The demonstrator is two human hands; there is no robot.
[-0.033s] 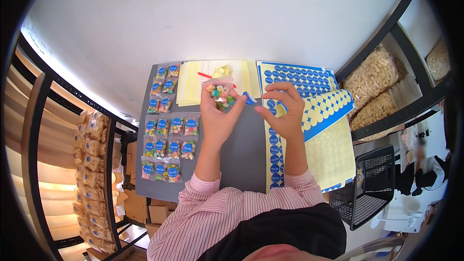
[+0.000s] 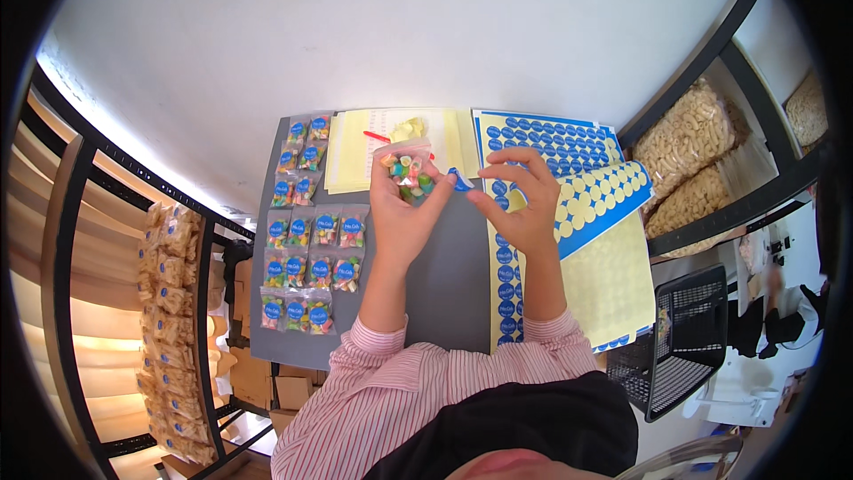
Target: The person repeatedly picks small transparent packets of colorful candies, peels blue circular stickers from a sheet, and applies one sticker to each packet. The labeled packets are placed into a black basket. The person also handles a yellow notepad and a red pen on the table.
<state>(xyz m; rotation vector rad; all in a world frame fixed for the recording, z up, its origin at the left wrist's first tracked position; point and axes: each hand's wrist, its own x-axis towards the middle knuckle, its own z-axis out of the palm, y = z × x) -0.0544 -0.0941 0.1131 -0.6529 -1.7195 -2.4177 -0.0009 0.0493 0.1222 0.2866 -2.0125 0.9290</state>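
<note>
My left hand (image 2: 397,224) is closed around a small clear zip bag (image 2: 411,180) filled with colourful candies, held above the table. A curled blue round sticker (image 2: 460,180) clings to the tip of my left thumb. Just to its right, my right hand (image 2: 526,208) is open, thumb and fingers apart, with nothing seen between them. Sheets of blue round stickers (image 2: 508,289) lie under and beside my right hand; one sheet (image 2: 582,213) is folded over, showing pale yellow circles where stickers have come off.
Rows of candy bags with blue stickers (image 2: 309,271) lie along the left of the grey table (image 2: 444,293). Yellowish papers (image 2: 351,160), a red pen (image 2: 377,137) and crumpled yellow scraps (image 2: 408,130) are at the back. Racks flank the table; a black crate (image 2: 689,329) stands at right.
The candy bag has tilted slightly in my left hand. My right thumb is a little closer to the blue sticker; the rest looks the same.
</note>
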